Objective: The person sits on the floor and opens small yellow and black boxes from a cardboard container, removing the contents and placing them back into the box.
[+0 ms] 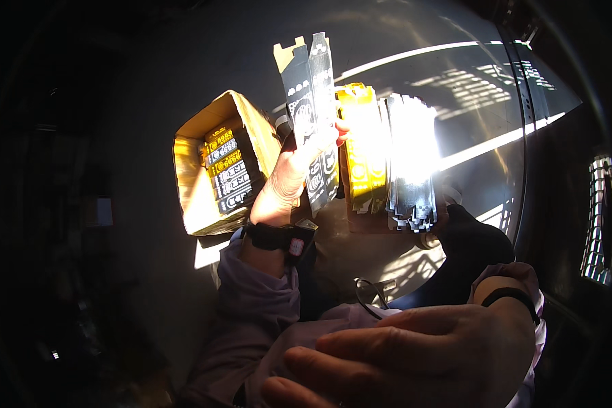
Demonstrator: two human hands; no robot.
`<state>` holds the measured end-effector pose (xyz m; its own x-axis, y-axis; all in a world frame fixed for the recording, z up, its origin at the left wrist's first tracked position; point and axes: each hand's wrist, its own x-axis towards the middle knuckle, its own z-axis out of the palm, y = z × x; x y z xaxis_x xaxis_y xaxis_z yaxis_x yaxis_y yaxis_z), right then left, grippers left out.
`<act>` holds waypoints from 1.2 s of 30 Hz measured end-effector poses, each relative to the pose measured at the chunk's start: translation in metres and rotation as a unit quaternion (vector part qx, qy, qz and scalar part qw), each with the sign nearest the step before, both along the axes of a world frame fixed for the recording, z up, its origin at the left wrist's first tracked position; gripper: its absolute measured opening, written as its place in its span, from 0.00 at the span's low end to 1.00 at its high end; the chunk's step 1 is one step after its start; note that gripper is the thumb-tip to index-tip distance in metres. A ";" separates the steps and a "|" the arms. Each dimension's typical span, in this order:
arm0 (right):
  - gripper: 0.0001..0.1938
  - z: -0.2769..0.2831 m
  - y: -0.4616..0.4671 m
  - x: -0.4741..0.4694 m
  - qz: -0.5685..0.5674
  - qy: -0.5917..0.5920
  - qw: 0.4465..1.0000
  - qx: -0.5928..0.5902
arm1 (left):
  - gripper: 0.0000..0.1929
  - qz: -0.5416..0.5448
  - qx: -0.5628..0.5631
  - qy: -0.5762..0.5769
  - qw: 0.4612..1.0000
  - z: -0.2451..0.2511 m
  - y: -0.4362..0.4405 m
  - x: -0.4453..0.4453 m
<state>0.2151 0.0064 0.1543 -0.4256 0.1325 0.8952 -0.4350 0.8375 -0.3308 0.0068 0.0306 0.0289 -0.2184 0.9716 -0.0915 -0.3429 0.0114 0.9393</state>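
Observation:
My left hand grips a long, narrow printed paperboard carton, dark with white patterns and writing. Brown inner board shows at the flaps of its upper end, and two faces are visible along its length. Right of that hand lies a stack of flat yellow cartons, and beside it a stack of flat dark-silver cartons, partly washed out by glare. Close to the camera, my right hand hangs over my lap with fingers apart and nothing visible in it.
An open corrugated cardboard box stands left of my left hand, with several yellow and dark cartons packed inside. My dark-clothed leg extends right of the stacks. A thin cable loops near my lap. Bright sun stripes cross the grey floor.

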 end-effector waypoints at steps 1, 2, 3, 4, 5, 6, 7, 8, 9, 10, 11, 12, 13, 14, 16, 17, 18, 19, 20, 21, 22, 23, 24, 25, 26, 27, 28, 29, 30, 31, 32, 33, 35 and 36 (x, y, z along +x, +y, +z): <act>0.21 -0.001 0.000 0.003 -0.002 -0.024 1.000 -0.005 | 0.25 -0.004 0.002 -0.005 1.000 -0.002 0.001 0.000; 0.22 -0.001 0.000 0.008 0.007 -0.043 0.998 -0.034 | 0.25 0.014 -0.004 -0.027 1.000 -0.005 0.000 0.003; 0.21 0.000 -0.001 0.010 0.002 -0.073 0.997 -0.035 | 0.26 -0.007 -0.006 0.002 1.000 -0.005 0.003 0.000; 0.21 -0.001 -0.004 0.012 -0.004 -0.103 0.994 -0.035 | 0.26 -0.010 0.009 -0.011 1.000 -0.006 0.003 0.002; 0.21 0.000 -0.006 0.014 -0.010 -0.133 0.991 -0.034 | 0.26 0.003 -0.006 -0.012 1.000 -0.006 0.003 0.003; 0.21 -0.001 -0.013 0.007 -0.052 -0.141 0.988 -0.033 | 0.27 0.021 -0.010 -0.016 1.000 -0.007 0.003 0.006; 0.20 -0.002 -0.016 0.004 -0.054 -0.136 0.989 -0.035 | 0.27 -0.001 0.001 0.002 1.000 -0.005 0.003 0.006; 0.20 -0.004 -0.020 0.000 -0.058 -0.124 0.990 -0.036 | 0.25 0.001 -0.005 -0.009 1.000 -0.005 0.002 0.008; 0.20 -0.006 -0.023 -0.004 -0.056 -0.105 0.992 -0.040 | 0.23 0.007 -0.019 -0.019 1.000 -0.005 0.000 0.010; 0.20 -0.007 -0.025 -0.007 -0.052 -0.089 0.994 -0.042 | 0.24 0.006 -0.007 -0.018 1.000 -0.006 0.003 0.012; 0.20 -0.008 -0.025 -0.011 -0.048 -0.076 0.995 -0.042 | 0.24 0.006 -0.018 -0.014 1.000 -0.005 0.003 0.013; 0.20 -0.008 -0.025 -0.013 -0.044 -0.068 0.996 -0.040 | 0.24 0.009 -0.019 -0.012 1.000 -0.005 0.003 0.015; 0.20 -0.010 -0.024 -0.015 -0.042 -0.064 0.996 -0.040 | 0.25 0.007 -0.019 -0.015 1.000 -0.005 0.005 0.018; 0.20 -0.011 -0.022 -0.016 -0.041 -0.056 0.997 -0.039 | 0.25 0.000 -0.034 -0.017 0.999 -0.004 0.005 0.019; 0.19 -0.012 -0.019 -0.016 -0.044 -0.041 0.998 -0.033 | 0.25 0.003 -0.025 0.001 1.000 0.001 0.005 0.022; 0.19 -0.013 -0.018 -0.017 -0.045 -0.033 0.998 -0.029 | 0.25 0.012 -0.034 0.018 0.999 0.003 0.003 0.023; 0.19 -0.013 -0.018 -0.018 -0.046 -0.027 0.998 -0.025 | 0.25 0.014 -0.037 0.015 0.999 0.004 0.003 0.024; 0.19 -0.014 -0.017 -0.019 -0.044 -0.022 0.999 -0.021 | 0.24 0.018 -0.026 -0.001 1.000 0.004 0.000 0.025; 0.19 -0.016 -0.017 -0.020 -0.043 -0.018 0.999 -0.016 | 0.24 0.032 -0.033 0.009 0.999 0.004 0.001 0.023; 0.19 -0.017 -0.016 -0.022 -0.040 -0.013 0.999 -0.013 | 0.23 0.029 -0.029 0.006 0.999 0.003 0.001 0.022; 0.19 -0.018 -0.015 -0.024 -0.039 -0.007 0.999 -0.008 | 0.22 0.036 -0.030 -0.012 0.999 0.001 0.001 0.020; 0.19 -0.019 -0.014 -0.026 -0.038 0.000 0.999 -0.002 | 0.20 0.036 -0.021 -0.017 0.999 0.000 -0.001 0.019; 0.19 -0.019 -0.013 -0.027 -0.038 0.006 0.999 0.003 | 0.23 0.036 -0.021 -0.011 0.999 -0.002 -0.001 0.016; 0.18 -0.019 -0.012 -0.029 -0.037 0.013 0.999 0.009 | 0.25 0.025 -0.013 -0.014 0.999 -0.004 -0.001 0.014; 0.18 -0.018 -0.011 -0.030 -0.037 0.019 0.999 0.013 | 0.28 0.013 -0.005 -0.017 1.000 -0.006 0.001 0.011; 0.18 -0.017 -0.011 -0.032 -0.037 0.027 0.999 0.018 | 0.30 0.012 -0.017 -0.010 1.000 -0.008 0.002 0.009; 0.18 -0.017 -0.011 -0.031 -0.037 0.035 0.998 0.022 | 0.32 0.011 -0.013 -0.024 1.000 -0.009 0.002 0.006; 0.18 -0.017 -0.010 -0.032 -0.039 0.043 0.998 0.026 | 0.30 0.010 -0.005 -0.051 0.999 -0.010 0.001 0.006; 0.18 -0.018 -0.011 -0.032 -0.041 0.050 0.997 0.031 | 0.29 0.006 0.004 -0.056 0.998 -0.009 -0.001 0.004; 0.18 -0.019 -0.011 -0.034 -0.042 0.060 0.997 0.035 | 0.29 0.007 0.006 -0.054 0.999 -0.008 -0.003 0.003; 0.18 -0.020 -0.011 -0.036 -0.046 0.070 0.996 0.038 | 0.29 0.005 0.009 -0.053 0.999 -0.007 -0.004 0.002; 0.18 -0.022 -0.009 -0.037 -0.049 0.079 0.995 0.039 | 0.29 0.003 0.010 -0.052 0.999 -0.006 -0.005 0.001; 0.17 -0.022 -0.008 -0.039 -0.056 0.102 0.992 0.046 | 0.28 0.000 0.016 -0.049 0.999 -0.004 -0.007 -0.002; 0.17 -0.020 -0.007 -0.038 -0.063 0.112 0.991 0.046 | 0.28 -0.001 0.021 -0.046 0.999 -0.003 -0.007 -0.003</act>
